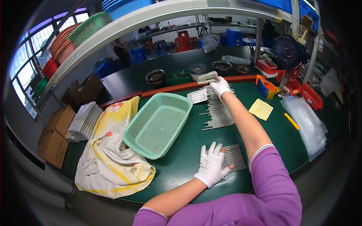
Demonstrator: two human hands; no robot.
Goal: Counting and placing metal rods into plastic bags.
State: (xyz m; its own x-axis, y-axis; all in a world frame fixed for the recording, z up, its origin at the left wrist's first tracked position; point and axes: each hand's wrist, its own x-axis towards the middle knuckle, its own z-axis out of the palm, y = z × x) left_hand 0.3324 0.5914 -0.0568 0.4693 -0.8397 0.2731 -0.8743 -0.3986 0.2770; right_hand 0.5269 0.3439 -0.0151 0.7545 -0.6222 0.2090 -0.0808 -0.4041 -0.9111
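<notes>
My left hand [212,164], in a white glove with some bare fingertips, lies flat with fingers spread on a small row of thin metal rods [234,157]. Farther off, my right hand [221,88], also white-gloved, reaches over the far end of a larger bed of similar rods [218,113]. Its fingers are closed at the right end of a pale rectangular block [207,77] by the red ledge; the palm side is hidden. Several rods stick out unevenly to the left. A printed paper slip [197,96] lies beside the larger bed.
A pale green basket [158,126] sits left of the rods, beside a yellow-and-white cloth [109,162]. On the right are a yellow note [261,109], a yellow cutter [291,121], clear plastic bags [307,126] and a fan [288,52]. Metal bowls [155,76] stand beyond the red ledge [166,89].
</notes>
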